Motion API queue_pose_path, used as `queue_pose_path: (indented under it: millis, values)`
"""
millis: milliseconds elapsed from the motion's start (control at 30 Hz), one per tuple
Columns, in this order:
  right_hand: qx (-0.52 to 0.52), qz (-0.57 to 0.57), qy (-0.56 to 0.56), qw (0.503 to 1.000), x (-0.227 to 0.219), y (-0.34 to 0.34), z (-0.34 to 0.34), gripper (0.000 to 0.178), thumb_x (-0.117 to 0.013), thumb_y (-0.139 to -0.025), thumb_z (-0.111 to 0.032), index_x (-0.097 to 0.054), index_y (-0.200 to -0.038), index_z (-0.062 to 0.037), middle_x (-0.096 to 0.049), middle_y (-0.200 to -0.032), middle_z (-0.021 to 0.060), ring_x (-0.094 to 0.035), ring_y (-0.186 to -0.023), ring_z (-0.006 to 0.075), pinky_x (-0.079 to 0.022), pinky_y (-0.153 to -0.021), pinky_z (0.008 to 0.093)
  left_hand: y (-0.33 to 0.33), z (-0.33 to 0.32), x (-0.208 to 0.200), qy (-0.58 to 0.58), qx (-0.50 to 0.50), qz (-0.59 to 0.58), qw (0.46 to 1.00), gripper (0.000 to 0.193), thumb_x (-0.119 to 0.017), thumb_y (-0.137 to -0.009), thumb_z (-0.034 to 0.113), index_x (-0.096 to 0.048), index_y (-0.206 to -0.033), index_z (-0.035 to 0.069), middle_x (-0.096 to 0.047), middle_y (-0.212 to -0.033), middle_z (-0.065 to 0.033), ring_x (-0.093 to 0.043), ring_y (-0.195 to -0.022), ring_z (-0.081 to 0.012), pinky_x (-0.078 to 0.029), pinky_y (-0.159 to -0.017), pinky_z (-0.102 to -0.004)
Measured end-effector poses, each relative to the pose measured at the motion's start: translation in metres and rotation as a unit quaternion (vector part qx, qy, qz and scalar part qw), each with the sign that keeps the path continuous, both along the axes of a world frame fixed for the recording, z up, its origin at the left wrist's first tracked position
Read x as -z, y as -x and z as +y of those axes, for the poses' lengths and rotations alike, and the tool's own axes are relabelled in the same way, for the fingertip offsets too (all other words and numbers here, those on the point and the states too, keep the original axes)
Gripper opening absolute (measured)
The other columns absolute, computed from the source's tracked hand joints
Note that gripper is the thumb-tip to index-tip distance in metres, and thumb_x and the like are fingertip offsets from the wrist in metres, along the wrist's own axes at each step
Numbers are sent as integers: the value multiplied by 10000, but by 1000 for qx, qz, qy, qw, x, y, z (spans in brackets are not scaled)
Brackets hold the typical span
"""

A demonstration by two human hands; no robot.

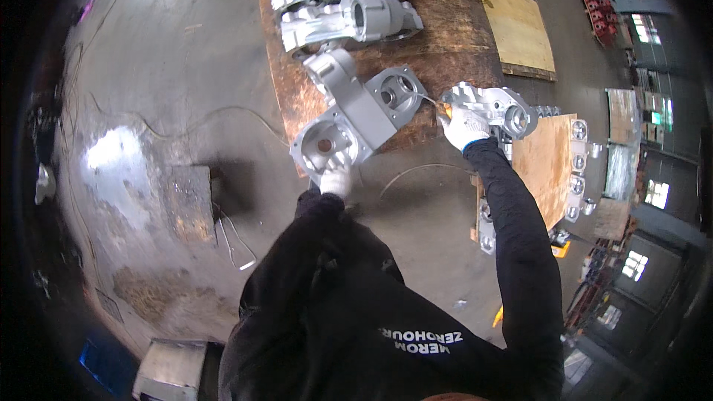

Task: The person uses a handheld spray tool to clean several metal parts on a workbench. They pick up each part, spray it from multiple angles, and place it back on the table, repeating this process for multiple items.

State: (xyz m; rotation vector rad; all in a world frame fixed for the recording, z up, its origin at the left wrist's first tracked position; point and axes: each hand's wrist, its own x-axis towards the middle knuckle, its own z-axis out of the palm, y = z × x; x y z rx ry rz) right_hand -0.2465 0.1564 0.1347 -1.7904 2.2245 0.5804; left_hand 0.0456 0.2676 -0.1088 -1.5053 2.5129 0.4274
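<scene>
A large grey metal casting [364, 113] with round bored openings lies near the front edge of the wooden table. My left hand [336, 180], in a white glove, grips the rim of its nearest opening, with fingertips reaching inside. Farther right, my right hand [464, 131], also in a white glove, is closed around a thin rod-like tool [428, 98]. An orange part, apparently its handle, shows at the fingers. The tool's thin end points left to the casting's right-hand opening; whether it touches is too small to tell. Just beyond the right hand sits another silver casting [496, 106].
More silver castings [353, 21] stand in a row at the table's [453, 52] far end. To the right is a pallet with a plywood sheet [546, 171], with metal parts along its edges. A low block [189, 204] and cables lie on the floor at left.
</scene>
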Motion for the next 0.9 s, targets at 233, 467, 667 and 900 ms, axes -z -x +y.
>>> queue_pose_path:
  millis: [233,467,667,900]
  values:
    - [-105,-78,57,990,-63,-72,61,475,-562,-943,-461,-600,-1172,-47,-667,-700,186,-674,-603,350,-541,-559,461,-27,-9,-44,-189,-79,95,974,343,-508,-927,211,-603,-1188,9,-719,-933,-168,-714,-887,-293,-548,-788,-496]
    - [-193,-161,55,966,18,-152,89,373,-610,-894,-392,-668,-1028,-49,-701,-846,196,-695,-788,373,-549,-690,476,-63,25,-33,-90,-114,112,983,375,-514,-947,239,-527,-1297,107,-597,-1268,-197,-560,-1204,-354,-371,-1039,-534]
    - [-329,-178,165,913,47,-167,125,246,-595,-898,-269,-659,-931,-34,-663,-674,135,-661,-580,307,-515,-521,432,-132,74,-101,13,-185,268,945,608,-681,-781,126,-463,-1346,77,-586,-1249,-181,-540,-1200,-363,-391,-1074,-446]
    - [-396,-152,224,877,39,-179,125,220,-492,-942,-190,-643,-916,-32,-643,-630,141,-652,-553,307,-504,-509,439,-304,244,-41,-62,-429,195,880,461,-641,-817,100,-538,-1264,54,-649,-1182,-183,-616,-1123,-342,-495,-942,-426]
